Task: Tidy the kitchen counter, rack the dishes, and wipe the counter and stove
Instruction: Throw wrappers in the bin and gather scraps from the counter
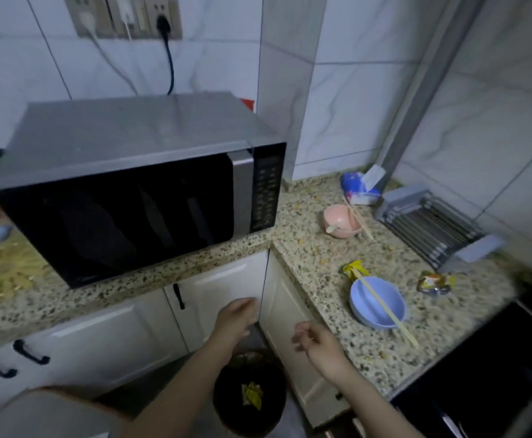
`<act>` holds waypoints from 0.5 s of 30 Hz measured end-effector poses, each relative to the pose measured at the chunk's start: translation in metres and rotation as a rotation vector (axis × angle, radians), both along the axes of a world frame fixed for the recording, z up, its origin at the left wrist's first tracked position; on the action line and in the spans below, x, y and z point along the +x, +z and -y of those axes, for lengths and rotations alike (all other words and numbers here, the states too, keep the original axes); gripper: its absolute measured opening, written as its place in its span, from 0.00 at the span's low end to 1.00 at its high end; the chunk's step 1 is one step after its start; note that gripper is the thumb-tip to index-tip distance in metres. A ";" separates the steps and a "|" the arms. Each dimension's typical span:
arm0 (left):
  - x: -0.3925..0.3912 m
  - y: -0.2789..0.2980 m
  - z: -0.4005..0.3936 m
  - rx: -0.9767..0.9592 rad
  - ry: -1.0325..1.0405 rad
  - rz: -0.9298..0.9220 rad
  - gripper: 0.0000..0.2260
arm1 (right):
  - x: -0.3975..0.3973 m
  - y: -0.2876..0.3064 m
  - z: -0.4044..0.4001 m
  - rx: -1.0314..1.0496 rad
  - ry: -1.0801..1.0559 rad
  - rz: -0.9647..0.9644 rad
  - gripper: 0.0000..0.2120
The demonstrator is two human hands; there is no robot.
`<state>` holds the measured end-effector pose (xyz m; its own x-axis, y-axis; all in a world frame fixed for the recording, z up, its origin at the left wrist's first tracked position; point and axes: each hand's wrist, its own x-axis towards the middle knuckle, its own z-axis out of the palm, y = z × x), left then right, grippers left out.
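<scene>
Below, both hands held over dark bin (248, 403): left hand (237, 319) relaxed, empty; right hand (316, 339) loosely curled, empty. Blue bowl (381, 306) with chopsticks (387, 311) seen on speckled counter (315, 257), pink bowl (342, 221) and rack (432, 229) beyond.

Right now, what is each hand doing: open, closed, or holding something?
Left hand: open, fingers relaxed, holding nothing, above the trash bin.
Right hand: open, fingers loosely curled, holding nothing, beside the counter edge.

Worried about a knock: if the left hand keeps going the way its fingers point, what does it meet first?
Probably the cream cabinet door under the counter; the left hand points up at it, fingers close to its right edge. Depth is unclear.
</scene>
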<state>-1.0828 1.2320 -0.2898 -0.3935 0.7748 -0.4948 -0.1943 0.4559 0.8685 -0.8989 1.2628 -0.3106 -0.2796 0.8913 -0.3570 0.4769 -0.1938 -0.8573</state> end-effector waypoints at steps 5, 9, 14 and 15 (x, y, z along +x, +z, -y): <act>0.036 0.072 -0.028 0.084 -0.128 -0.004 0.08 | 0.042 0.072 -0.014 0.101 -0.060 -0.025 0.07; 0.060 0.092 -0.046 0.099 -0.125 -0.011 0.09 | 0.088 0.117 -0.043 0.164 -0.187 -0.038 0.09; 0.093 0.100 -0.085 0.033 -0.137 -0.083 0.10 | 0.151 0.140 -0.085 0.189 -0.303 -0.065 0.07; 0.098 0.100 -0.098 0.032 -0.159 -0.114 0.10 | 0.164 0.139 -0.092 0.196 -0.329 -0.051 0.07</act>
<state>-0.9851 1.3298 -0.1899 -0.3176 0.8461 -0.4280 -0.0214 0.4449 0.8953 -0.7351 1.3547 -0.1714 0.0195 0.9863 -0.1637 0.3727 -0.1591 -0.9142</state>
